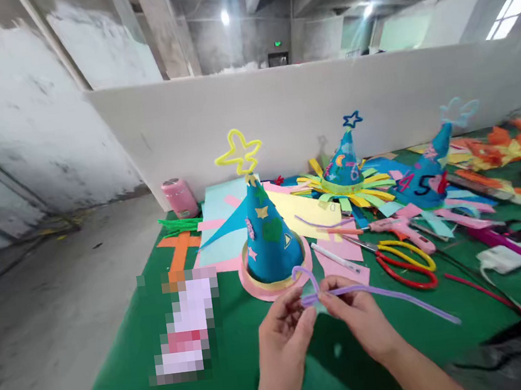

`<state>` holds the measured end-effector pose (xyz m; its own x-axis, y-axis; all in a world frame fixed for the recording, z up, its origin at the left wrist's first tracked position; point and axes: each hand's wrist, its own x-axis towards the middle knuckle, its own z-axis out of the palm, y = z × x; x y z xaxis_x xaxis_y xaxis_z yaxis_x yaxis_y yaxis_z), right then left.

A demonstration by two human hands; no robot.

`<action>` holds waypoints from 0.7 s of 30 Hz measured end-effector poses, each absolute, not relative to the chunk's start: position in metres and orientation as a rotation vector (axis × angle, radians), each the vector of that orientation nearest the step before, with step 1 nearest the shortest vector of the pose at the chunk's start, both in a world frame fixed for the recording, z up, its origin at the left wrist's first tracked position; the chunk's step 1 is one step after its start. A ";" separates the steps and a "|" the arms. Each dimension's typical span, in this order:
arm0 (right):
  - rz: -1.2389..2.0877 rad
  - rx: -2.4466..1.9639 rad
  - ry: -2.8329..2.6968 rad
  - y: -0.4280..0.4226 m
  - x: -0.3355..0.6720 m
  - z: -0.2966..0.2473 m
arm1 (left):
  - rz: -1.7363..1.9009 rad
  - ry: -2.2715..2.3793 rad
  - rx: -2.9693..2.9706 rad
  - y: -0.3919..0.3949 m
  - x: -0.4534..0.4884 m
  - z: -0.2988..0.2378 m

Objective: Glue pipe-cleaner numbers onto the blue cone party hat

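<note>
A light purple pipe cleaner (409, 301) is pinched between my two hands over the green table. My left hand (286, 325) closes on its bent, looped part. My right hand (351, 310) grips it beside the left fingertips, and a long straight end runs out to the right. A curved end rises above the fingers. Just beyond my hands, a blue cone hat (270, 238) stands upright on a pink brim, decorated with stars and other small shapes. A bent yellow pipe-cleaner shape (239, 153) tops it.
Red-and-yellow-handled scissors (406, 265), a white pen (337, 256) and a pink glue gun (402, 231) lie to the right. Two more decorated hats (344, 162) stand behind. A pink bottle (179, 198) is at back left. Cables and a power strip (508, 240) lie at right.
</note>
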<state>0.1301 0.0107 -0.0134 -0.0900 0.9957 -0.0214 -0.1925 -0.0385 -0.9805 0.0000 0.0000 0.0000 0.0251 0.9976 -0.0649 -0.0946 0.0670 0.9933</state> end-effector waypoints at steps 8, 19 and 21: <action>1.540 -0.838 -1.063 -0.002 0.139 -0.013 | 1.088 1.235 1.526 -0.008 -0.002 0.005; 1.575 -0.819 -1.111 0.023 0.135 -0.017 | 0.924 1.308 1.433 0.016 -0.007 0.016; 1.558 -0.823 -1.154 0.034 0.133 -0.016 | 0.867 1.294 1.341 0.027 -0.008 0.017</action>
